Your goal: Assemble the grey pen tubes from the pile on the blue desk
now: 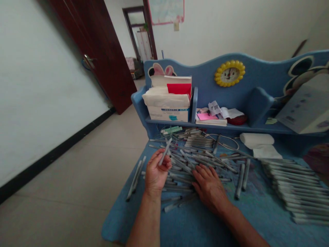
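Observation:
Raised a little over the desk, my left hand (157,168) grips a slim grey pen (165,152) between thumb and fingers, its tip end pointing up and away. My right hand (207,183) lies palm down at the near right side of a loose heap of similar pens (183,163), fingers stretched forward and touching some of them. Whether a pen is under those fingers is hidden. Two pens (136,178) lie apart to the left of the heap, and two more (242,179) lie to the right of my right hand.
A long stack of pens (298,192) lies on the right of the blue desk (195,226). Behind the heap are a cable (232,140) and a paper roll (257,139). The desk's shelf holds a white box (168,113), papers (212,118) and a yellow clock (229,73).

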Motion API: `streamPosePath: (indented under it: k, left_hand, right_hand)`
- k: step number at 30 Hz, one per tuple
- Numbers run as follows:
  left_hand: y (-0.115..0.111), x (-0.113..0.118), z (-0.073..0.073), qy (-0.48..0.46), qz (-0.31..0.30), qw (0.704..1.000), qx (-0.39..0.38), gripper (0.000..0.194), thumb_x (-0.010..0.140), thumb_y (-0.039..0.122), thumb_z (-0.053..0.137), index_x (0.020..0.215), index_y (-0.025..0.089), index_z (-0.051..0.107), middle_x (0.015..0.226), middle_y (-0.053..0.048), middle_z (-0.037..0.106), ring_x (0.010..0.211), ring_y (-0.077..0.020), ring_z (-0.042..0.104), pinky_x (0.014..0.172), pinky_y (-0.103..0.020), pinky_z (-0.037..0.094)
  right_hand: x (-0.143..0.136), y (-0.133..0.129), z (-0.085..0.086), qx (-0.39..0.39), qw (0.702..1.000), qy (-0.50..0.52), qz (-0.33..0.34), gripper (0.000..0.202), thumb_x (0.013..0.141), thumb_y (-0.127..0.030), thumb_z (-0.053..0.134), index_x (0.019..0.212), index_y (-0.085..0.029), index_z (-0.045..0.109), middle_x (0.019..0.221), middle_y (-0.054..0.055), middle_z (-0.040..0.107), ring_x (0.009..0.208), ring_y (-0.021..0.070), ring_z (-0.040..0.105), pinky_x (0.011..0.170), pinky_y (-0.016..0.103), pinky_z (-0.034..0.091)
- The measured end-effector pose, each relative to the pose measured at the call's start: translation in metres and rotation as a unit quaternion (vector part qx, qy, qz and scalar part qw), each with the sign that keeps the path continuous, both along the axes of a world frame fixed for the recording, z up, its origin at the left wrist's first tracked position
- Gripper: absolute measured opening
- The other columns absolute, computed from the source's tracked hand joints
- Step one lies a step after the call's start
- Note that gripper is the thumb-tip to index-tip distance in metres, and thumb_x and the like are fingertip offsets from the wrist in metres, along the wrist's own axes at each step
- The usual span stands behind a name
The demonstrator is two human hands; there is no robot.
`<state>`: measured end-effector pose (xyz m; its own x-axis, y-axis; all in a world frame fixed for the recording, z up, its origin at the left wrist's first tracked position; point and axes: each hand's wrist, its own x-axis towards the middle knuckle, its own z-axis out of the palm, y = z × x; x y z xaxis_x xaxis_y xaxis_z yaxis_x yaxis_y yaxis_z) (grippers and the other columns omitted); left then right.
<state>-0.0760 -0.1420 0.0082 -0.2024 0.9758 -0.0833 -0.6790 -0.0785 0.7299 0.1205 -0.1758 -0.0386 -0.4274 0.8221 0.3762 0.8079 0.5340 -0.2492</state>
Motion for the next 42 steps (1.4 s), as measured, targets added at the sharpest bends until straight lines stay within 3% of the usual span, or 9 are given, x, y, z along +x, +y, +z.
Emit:
streamPosePath:
  k: [9, 19, 23, 31, 38, 42]
  left_hand:
    - [0.0, -0.003, 0.0, -0.053, 0.001, 0.998, 0.014, 0.017, 0.07, 0.022, 0.059, 0.083, 0.012, 0.062, 0.06, -0.005, 0.064, 0.051, -0.0121, 0.057, 0.048, -0.021, 0.044]
    - [-0.003, -0.002, -0.002, 0.015, 0.006, 1.0, 0.016, 0.034, 0.062, 0.01, 0.065, 0.095, 0.014, 0.06, 0.073, -0.005, 0.068, 0.06, -0.0132, 0.061, 0.057, -0.024, 0.048]
    - [-0.002, -0.001, -0.004, 0.01, -0.003, 1.0, 0.021, 0.028, 0.061, 0.012, 0.068, 0.088, 0.014, 0.061, 0.065, -0.002, 0.064, 0.055, -0.0114, 0.057, 0.052, -0.022, 0.045]
    - [0.002, 0.003, -0.002, 0.003, -0.012, 1.0, 0.017, 0.017, 0.064, 0.017, 0.069, 0.079, 0.014, 0.063, 0.055, 0.001, 0.057, 0.048, -0.0075, 0.049, 0.045, -0.018, 0.039]
    - [0.001, 0.007, 0.001, 0.01, -0.036, 0.999, 0.016, 0.016, 0.066, 0.021, 0.068, 0.08, 0.015, 0.064, 0.051, 0.003, 0.053, 0.045, -0.0063, 0.045, 0.042, -0.016, 0.035]
    - [0.003, 0.008, 0.0, 0.006, -0.047, 0.999, 0.018, 0.016, 0.067, 0.021, 0.068, 0.081, 0.015, 0.064, 0.049, 0.004, 0.051, 0.045, -0.0056, 0.043, 0.042, -0.015, 0.033]
  right_hand:
    - [-0.018, -0.017, -0.001, 0.01, 0.999, -0.002, 0.033, 0.031, 0.083, -0.017, 0.047, 0.111, -0.02, 0.059, 0.12, 0.008, 0.058, 0.114, 0.0254, 0.047, 0.1, 0.047, 0.027]
    - [-0.021, -0.031, -0.005, 0.023, 0.999, 0.024, 0.039, 0.031, 0.082, -0.015, 0.047, 0.109, -0.02, 0.06, 0.116, 0.008, 0.06, 0.112, 0.0235, 0.049, 0.099, 0.045, 0.029]
    - [-0.018, -0.031, 0.0, 0.026, 0.998, 0.044, 0.041, 0.028, 0.083, -0.015, 0.045, 0.106, -0.022, 0.06, 0.113, 0.007, 0.062, 0.109, 0.021, 0.051, 0.099, 0.042, 0.031]
    - [0.034, 0.014, -0.001, 0.025, 0.991, -0.01, -0.132, 0.026, 0.083, -0.023, 0.047, 0.105, -0.018, 0.06, 0.111, 0.01, 0.061, 0.107, 0.0254, 0.051, 0.092, 0.044, 0.035]
    - [0.08, 0.026, -0.013, 0.015, 0.983, -0.028, -0.183, 0.027, 0.085, -0.023, 0.043, 0.104, -0.018, 0.061, 0.107, 0.01, 0.063, 0.099, 0.0231, 0.055, 0.086, 0.039, 0.039]
    - [0.096, 0.028, -0.01, -0.012, 0.978, -0.046, -0.203, 0.026, 0.086, -0.02, 0.04, 0.098, -0.02, 0.063, 0.096, 0.007, 0.066, 0.089, 0.0207, 0.059, 0.08, 0.034, 0.042]
